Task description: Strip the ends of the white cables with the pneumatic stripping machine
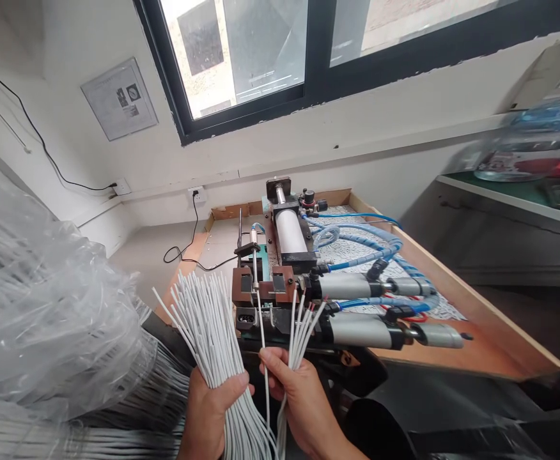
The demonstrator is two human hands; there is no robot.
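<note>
A thick bundle of white cables [213, 332] stands upright in my left hand [209, 409], its loose ends fanned out at the top. My right hand [303, 396] pinches a single white cable [262, 326] between thumb and finger. The tip of that cable reaches the jaws of a pneumatic machine [265, 284]. Several more white cables [302, 332] are tucked in the same hand, and a few show reddish tips. Below the hands the cables run out of the frame.
Bundled cables [165, 377] and clear plastic wrap [45, 287] fill the left side. Air cylinders [357, 285] and blue hoses [371, 239] sit to the right of the jaws. White scraps [347, 255] lie in the wooden-edged tray [500, 345]. A shelf [500, 185] juts out at right.
</note>
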